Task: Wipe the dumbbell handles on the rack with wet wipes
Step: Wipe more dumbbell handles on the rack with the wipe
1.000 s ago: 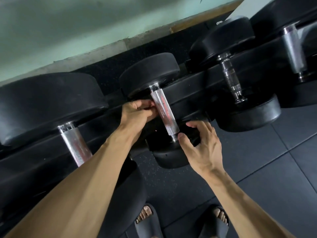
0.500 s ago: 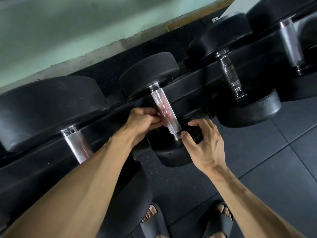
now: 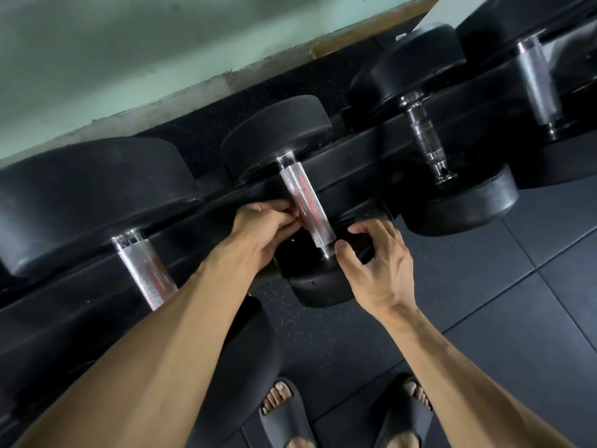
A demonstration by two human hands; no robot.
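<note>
Closest to the camera are two feet in dark slide sandals on the black rubber floor tiles.

Both forearms reach up from there to the same dumbbell on the black rack. The right hand has its fingers curled, thumb tip right against the lower end of the knurled handle where it meets the front weight head, and the other fingers wrapped round something dark just behind that end. Honestly can't tell what that dark thing is.

The left hand sits on the other side of the handle, fingers bunched up tight with the tips touching the metal about halfway along. Whether there's a wipe pinched in there, I can't tell, nothing white shows.

The handle itself runs tilted, its far end going into the rear weight head, and it's got a reddish reflection along it.

To the left is a bigger dumbbell handle, partly behind the left forearm. To the right a narrower ringed handle, and past that a thick one. Behind everything, a pale green wall.
</note>
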